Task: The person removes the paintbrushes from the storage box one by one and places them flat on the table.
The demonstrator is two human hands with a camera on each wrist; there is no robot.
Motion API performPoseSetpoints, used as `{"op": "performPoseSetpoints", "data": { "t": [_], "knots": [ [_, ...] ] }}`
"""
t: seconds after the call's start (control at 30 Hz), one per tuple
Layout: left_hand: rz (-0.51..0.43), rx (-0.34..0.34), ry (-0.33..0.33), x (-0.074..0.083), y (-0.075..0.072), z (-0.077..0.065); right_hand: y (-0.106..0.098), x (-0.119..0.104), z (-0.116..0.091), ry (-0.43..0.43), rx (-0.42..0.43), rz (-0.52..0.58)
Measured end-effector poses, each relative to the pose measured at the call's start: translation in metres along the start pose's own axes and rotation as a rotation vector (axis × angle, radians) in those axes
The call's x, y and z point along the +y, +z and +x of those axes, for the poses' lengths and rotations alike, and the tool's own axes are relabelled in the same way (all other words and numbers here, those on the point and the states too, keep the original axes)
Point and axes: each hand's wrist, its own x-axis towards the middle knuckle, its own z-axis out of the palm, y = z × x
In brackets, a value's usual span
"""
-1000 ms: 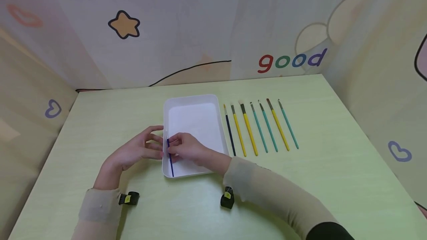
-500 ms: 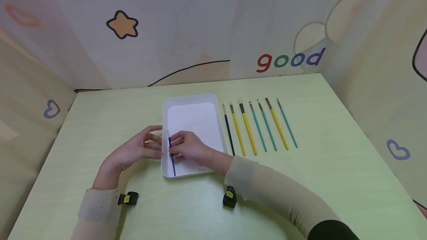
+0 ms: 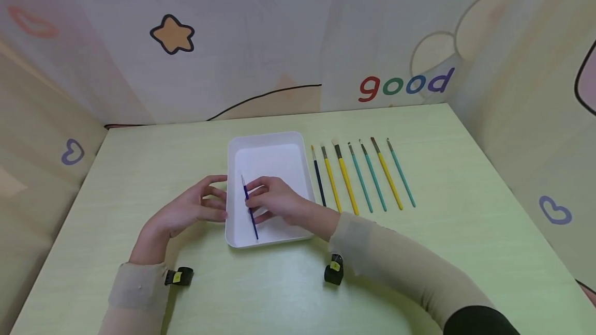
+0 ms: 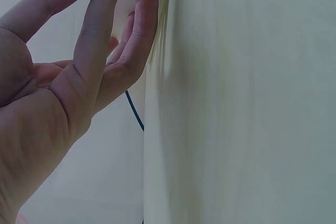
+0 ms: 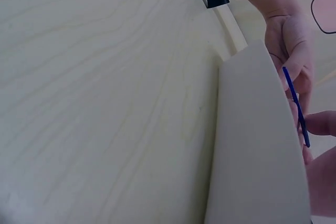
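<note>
My right hand (image 3: 281, 201) pinches a thin blue paintbrush (image 3: 254, 228) between thumb and fingers, over the left half of a white tray (image 3: 272, 156). Its pale bristles point away from me, and the handle slants down toward the tray's near edge. In the right wrist view, the blue paintbrush (image 5: 295, 103) shows above the wall of the tray (image 5: 257, 140), with a thumb against it. My left hand (image 3: 191, 208) stays at the tray's left side, fingertips right at the rim. In the left wrist view, the fingers of that hand (image 4: 86, 72) are loosely bent against the pale tray.
Right of the tray, several paintbrushes lie in a row: a dark navy one (image 3: 318, 177), yellow ones such as a thick yellow brush (image 3: 346, 182), and teal ones such as the outermost teal brush (image 3: 402, 180). A printed cloth (image 3: 261, 40) stands behind the table (image 3: 158, 154).
My right hand has moved rightward from the tray's left wall, bringing the blue paintbrush with it. The left hand and the row of brushes have stayed put.
</note>
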Motion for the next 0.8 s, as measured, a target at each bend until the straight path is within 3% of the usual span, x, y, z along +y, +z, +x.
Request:
{"op": "performPoseSetpoints", "data": {
  "t": [0.5,0.8],
  "knots": [
    [-0.004,0.004,-0.001,0.000,0.000,0.000,-0.028,-0.003,-0.024,0.000,-0.034,-0.035],
    [-0.009,0.002,0.006,-0.001,-0.001,-0.001,-0.051,-0.004,-0.042,-0.012,0.014,-0.063]
  ]
}}
